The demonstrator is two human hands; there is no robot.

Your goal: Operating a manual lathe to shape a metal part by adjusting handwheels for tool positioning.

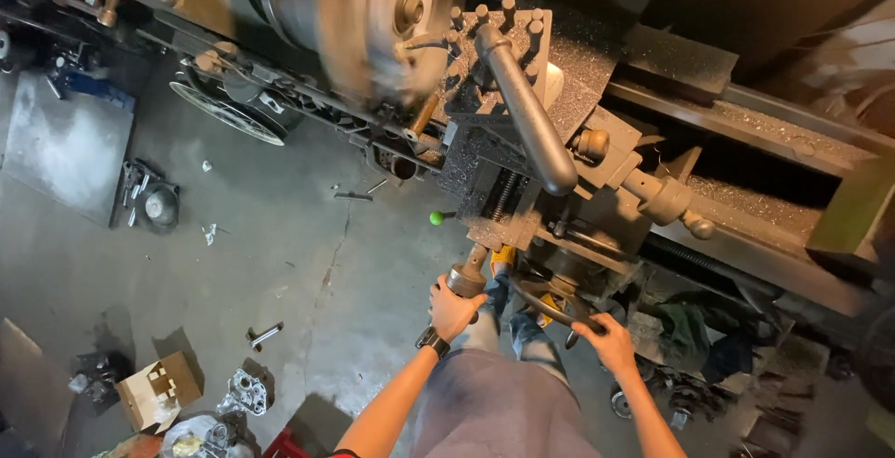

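Observation:
I look down on a metal lathe. Its chuck (378,20) spins, blurred, at the top. My left hand (454,309) grips a round crank handle (464,279) on the cross slide; a dark watch sits on that wrist. My right hand (606,339) holds the rim of the dark carriage handwheel (550,304). The tool post (499,34), with a long grey lever (527,109), stands beside the chuck. A lever with a green ball knob (436,218) sticks out left of the carriage.
Metal chips cover the lathe bed (746,127). The concrete floor holds a steel plate (65,141), a small cardboard box (158,391), scattered bolts and metal parts (244,391). Rags and parts (695,337) lie under the lathe at right.

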